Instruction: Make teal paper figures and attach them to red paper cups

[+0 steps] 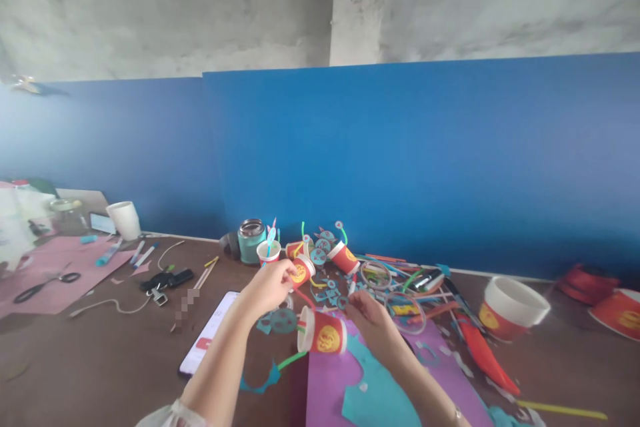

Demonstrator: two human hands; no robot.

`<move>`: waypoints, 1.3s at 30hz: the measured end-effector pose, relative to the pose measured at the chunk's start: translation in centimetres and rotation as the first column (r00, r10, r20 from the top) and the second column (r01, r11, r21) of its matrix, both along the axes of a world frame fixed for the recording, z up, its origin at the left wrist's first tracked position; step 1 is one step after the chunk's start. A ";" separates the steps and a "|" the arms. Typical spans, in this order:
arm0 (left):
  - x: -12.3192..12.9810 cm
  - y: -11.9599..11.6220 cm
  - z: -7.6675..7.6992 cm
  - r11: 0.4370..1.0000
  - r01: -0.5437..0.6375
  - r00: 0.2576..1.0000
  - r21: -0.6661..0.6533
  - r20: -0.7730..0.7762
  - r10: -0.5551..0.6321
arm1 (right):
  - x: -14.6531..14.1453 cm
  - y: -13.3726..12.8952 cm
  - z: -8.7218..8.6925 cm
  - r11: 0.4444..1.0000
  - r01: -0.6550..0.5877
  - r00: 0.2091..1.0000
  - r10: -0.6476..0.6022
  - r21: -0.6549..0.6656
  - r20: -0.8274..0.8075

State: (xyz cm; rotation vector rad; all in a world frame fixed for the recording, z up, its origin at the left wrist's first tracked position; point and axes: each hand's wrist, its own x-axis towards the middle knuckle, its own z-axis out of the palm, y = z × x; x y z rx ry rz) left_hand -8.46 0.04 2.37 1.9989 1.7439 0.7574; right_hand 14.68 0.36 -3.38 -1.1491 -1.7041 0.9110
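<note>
My left hand (270,288) is closed at the side of a tilted red paper cup (302,272) with a white rim and gold emblem, its fingertips on the cup. Just right of centre, my right hand (371,317) pinches a slim white stick with a red end (353,282), which looks like a marker. Between my hands lie small blue paper cut-outs (327,297). Another red paper cup (326,332) rests on its side with a green straw at its mouth. Beneath my right forearm are purple paper (327,390) and blue cut paper (380,393).
Behind my hands stand a teal jar (251,243), a cup with a straw (269,253) and a tilted cup (343,257). Straws and tape rolls (411,313) crowd the right, near a large paper bucket (515,307). A phone (213,337), keys (160,295) and scissors (47,285) lie left.
</note>
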 end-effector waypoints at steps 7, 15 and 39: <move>5.7 0.7 -0.9 0.998 0.022 0.775 0.056 0.630 -0.052 | -0.2 -1.0 1.5 0.955 -0.143 0.931 0.040 -0.262 -0.362; 8.9 0.3 -2.3 0.996 -0.011 0.653 0.084 0.755 -0.056 | 0.7 -0.5 2.7 0.997 0.017 0.948 -0.039 -0.072 -0.316; 8.1 -0.8 -1.2 0.968 0.123 0.682 -0.221 0.727 0.079 | 0.1 -0.1 0.8 0.941 -0.199 0.473 -0.153 -0.274 -0.868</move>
